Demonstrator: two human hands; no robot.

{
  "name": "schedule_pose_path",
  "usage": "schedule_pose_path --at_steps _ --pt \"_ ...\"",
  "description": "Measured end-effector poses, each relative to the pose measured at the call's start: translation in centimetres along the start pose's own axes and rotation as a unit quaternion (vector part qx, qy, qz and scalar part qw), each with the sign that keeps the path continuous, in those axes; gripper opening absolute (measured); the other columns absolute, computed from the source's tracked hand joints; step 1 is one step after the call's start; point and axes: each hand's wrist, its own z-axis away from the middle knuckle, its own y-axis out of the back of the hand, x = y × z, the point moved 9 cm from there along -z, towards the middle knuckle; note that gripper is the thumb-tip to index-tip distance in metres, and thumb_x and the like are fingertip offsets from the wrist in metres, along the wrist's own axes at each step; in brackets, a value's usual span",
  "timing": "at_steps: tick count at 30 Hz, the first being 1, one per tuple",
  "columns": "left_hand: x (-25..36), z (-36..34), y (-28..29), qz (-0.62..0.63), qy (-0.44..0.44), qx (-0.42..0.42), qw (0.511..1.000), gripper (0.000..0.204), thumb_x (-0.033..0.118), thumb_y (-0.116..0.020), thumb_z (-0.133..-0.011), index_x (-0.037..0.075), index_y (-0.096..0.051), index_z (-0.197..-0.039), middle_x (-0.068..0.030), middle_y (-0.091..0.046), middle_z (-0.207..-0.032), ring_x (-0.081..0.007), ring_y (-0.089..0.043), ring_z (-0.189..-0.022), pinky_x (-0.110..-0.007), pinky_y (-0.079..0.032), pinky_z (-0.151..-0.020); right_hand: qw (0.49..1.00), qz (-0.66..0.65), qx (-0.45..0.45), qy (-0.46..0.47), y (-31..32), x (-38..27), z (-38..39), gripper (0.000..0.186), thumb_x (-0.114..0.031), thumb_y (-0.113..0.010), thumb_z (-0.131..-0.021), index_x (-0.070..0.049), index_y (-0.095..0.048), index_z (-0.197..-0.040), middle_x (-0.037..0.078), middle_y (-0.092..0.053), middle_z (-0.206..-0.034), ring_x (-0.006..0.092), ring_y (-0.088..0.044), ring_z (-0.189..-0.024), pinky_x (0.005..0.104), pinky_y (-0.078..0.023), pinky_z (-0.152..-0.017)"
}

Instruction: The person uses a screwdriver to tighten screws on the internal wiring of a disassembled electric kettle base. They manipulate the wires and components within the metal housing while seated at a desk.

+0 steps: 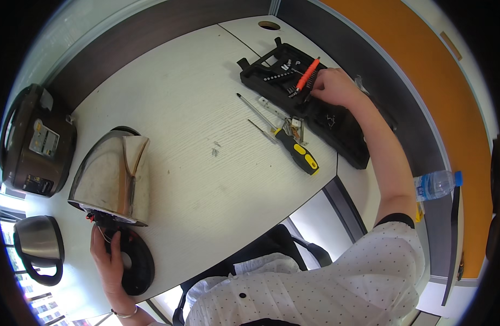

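Note:
A metal kettle body [106, 176] lies on its side on the left of the table. Wires and dark parts show at its lower end. My left hand [109, 259] grips the edge of a black round kettle base [141, 261] just below it, with thumb and fingers closed. At the far right, my right hand [337, 87] reaches into an open black tool case [271, 76]. Its fingertips are pinched together among the bits; what they hold is hidden. Beside that hand lies a red-handled screwdriver [308, 73] in the case.
A screwdriver with a black and yellow handle [297, 152] lies before the case, near small metal parts [294, 129]. A brown rice cooker [41, 144] and a metal pot [39, 244] stand at the left. A water bottle [437, 185] is at the right.

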Motion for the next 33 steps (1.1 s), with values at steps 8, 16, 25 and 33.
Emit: schedule_pose_path --at_steps 8,16,25,33 --pt "0.5 -0.1 0.0 0.011 -0.009 0.008 1.0 0.023 0.001 -0.054 -0.087 -0.006 -0.053 -0.109 -0.0186 -0.059 -0.098 -0.0332 -0.055 -0.087 -0.035 -0.044 -0.08 0.996 -0.079 -0.036 -0.017 -0.7 -0.4 -0.1 0.016 -0.017 -0.066 -0.074 -0.004 -0.071 -0.081 0.013 -0.064 -0.084 0.0275 -0.06 -0.084 0.0381 -0.048 -0.076" --pt "0.5 -0.1 0.0 0.005 -0.004 0.0 1.0 0.021 -0.001 -0.053 -0.087 -0.006 -0.053 -0.107 -0.0181 -0.058 -0.096 -0.032 -0.055 -0.085 -0.034 -0.044 -0.079 0.992 -0.11 -0.066 0.02 -1.3 -1.0 -0.3 0.013 -0.015 -0.067 -0.074 -0.004 -0.068 -0.081 0.013 -0.06 -0.088 0.0273 -0.057 -0.089 0.0366 -0.046 -0.08" --pt "0.3 0.0 0.0 -0.005 -0.009 -0.013 1.0 0.026 0.001 -0.054 -0.088 -0.005 -0.051 -0.113 -0.0149 -0.059 -0.096 -0.0247 -0.054 -0.086 -0.031 -0.044 -0.08 0.991 -0.115 -0.048 0.047 -1.1 -1.4 0.2 0.014 -0.017 -0.069 -0.073 -0.004 -0.065 -0.078 0.01 -0.056 -0.094 0.0259 -0.052 -0.099 0.0357 -0.044 -0.084" --pt "0.7 0.0 0.0 -0.01 -0.018 0.003 1.0 0.02 0.0 -0.053 -0.087 -0.007 -0.052 -0.105 -0.0188 -0.056 -0.093 -0.0325 -0.053 -0.08 -0.034 -0.044 -0.074 0.99 -0.106 -0.038 0.081 -0.4 -2.2 0.4 0.014 -0.015 -0.067 -0.073 -0.003 -0.065 -0.078 0.011 -0.058 -0.092 0.0265 -0.056 -0.093 0.0355 -0.046 -0.08"
